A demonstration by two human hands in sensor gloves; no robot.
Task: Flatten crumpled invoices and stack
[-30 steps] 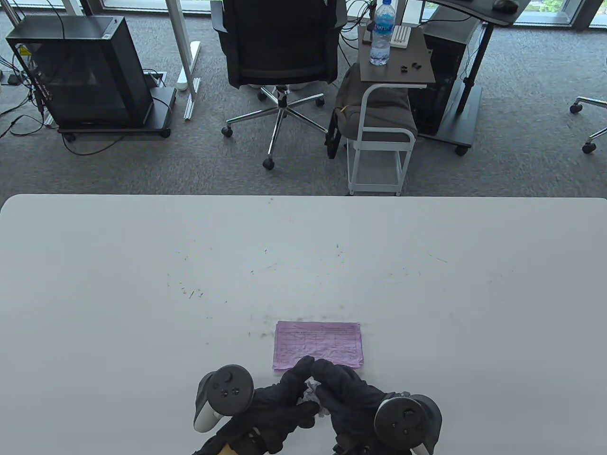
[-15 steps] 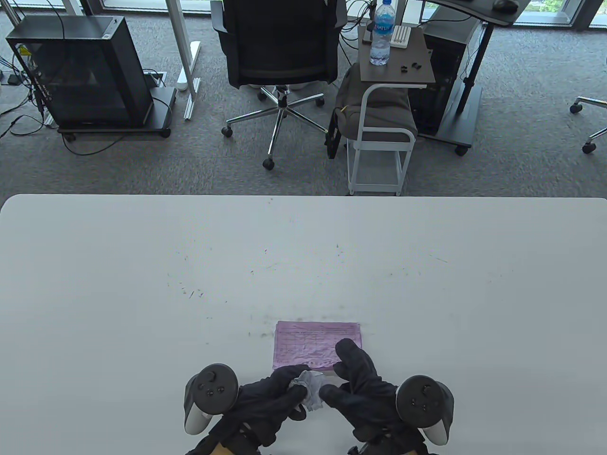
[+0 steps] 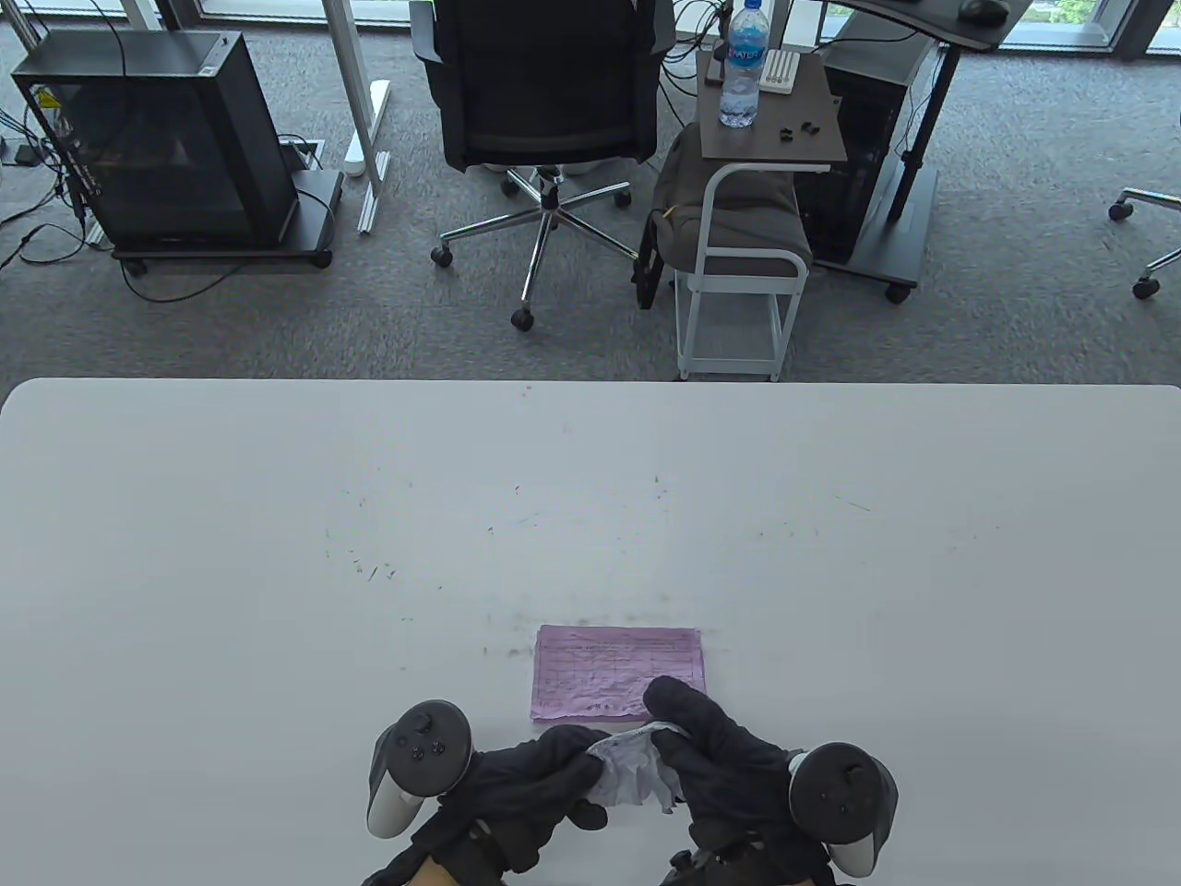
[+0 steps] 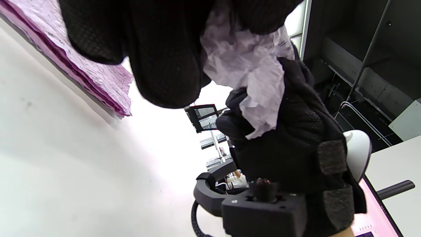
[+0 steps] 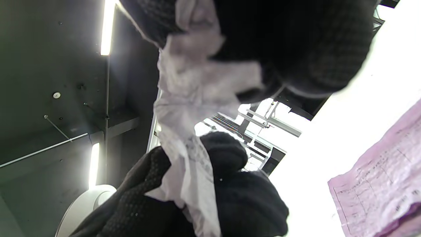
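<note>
A crumpled pale invoice [image 3: 627,771] hangs between my two hands above the table's near edge, partly pulled open. My left hand [image 3: 544,771] pinches its left side and my right hand [image 3: 706,748] pinches its right side. It shows in the left wrist view [image 4: 250,69] and in the right wrist view [image 5: 194,108] as a wrinkled sheet held by both gloves. Just beyond the hands, a stack of flattened purple invoices [image 3: 614,669] lies on the white table [image 3: 277,554]; its near right corner is hidden by my right hand.
Beyond the table's far edge stand an office chair [image 3: 544,101], a small side cart with a water bottle [image 3: 743,65], and a black computer case [image 3: 157,138] on the carpet.
The hands have drawn slightly apart and the crumpled invoice has opened wider between them. My right hand has taken hold of the paper's right side after hovering over the stack.
</note>
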